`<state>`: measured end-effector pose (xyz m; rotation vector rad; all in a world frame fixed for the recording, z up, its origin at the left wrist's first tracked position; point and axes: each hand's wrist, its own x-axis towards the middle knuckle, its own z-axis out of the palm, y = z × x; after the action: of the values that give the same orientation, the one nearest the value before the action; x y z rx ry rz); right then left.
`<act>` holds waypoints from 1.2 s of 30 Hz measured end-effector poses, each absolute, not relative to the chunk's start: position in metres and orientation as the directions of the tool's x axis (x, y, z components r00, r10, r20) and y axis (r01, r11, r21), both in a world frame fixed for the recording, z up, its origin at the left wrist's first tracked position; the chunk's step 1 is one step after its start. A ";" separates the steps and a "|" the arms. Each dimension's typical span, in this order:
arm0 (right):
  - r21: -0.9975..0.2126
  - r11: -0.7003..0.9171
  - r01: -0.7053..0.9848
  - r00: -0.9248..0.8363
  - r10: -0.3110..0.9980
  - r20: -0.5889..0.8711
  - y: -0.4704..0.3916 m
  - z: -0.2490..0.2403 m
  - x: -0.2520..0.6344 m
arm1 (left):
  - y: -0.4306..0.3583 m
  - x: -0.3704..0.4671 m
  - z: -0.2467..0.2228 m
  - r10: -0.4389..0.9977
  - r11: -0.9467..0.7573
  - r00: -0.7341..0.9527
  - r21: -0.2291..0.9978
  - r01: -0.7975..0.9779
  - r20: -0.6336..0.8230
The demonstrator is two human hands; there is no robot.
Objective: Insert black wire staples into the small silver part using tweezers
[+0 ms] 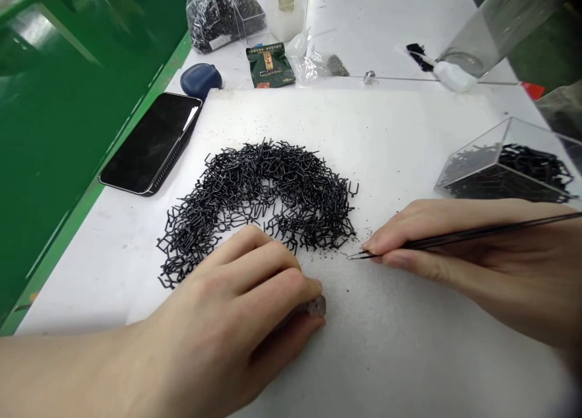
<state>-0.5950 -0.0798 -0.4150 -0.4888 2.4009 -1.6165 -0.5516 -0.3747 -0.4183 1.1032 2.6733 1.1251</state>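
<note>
A curved pile of thin black bent pieces [273, 169] lies on the white work surface. My left hand [245, 309] rests in front of the pile, its thumb and fingers closed round a small translucent part [317, 306]; only the part's right end shows. To the right, my right hand [454, 242] grips black tweezers [436, 239] like a pen. Their fine tips point left, just past the pile's right edge, slightly parted, with nothing visible between them. Tiny dark specks lie near the tips.
A clear box of black pieces [531, 169] stands behind my right hand. A phone [152, 142] and a blue case [200, 80] lie at left. Farther back are a green packet [270, 66], a plastic bag of black pieces [222, 15] and a transparent cylinder [495, 30].
</note>
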 end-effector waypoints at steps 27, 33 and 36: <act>-0.853 0.406 -0.326 -0.875 -0.472 0.110 -0.092 -0.409 -0.578 | -0.372 -0.555 -0.410 0.642 0.495 -0.725 0.589 0.639 0.248; -0.915 0.301 -0.267 -0.840 -0.539 0.068 -0.103 -0.412 -0.573 | -0.374 -0.553 -0.414 0.642 0.481 -0.722 0.599 0.641 0.257; -0.917 0.259 -0.302 -0.814 -0.572 0.106 -0.102 -0.414 -0.576 | -0.374 -0.553 -0.413 0.642 0.487 -0.727 0.602 0.633 0.245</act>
<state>-0.5757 -0.1021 -0.4144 -0.8121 2.2836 -1.5767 -0.5526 -0.3741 -0.4134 1.1565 2.6981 1.0832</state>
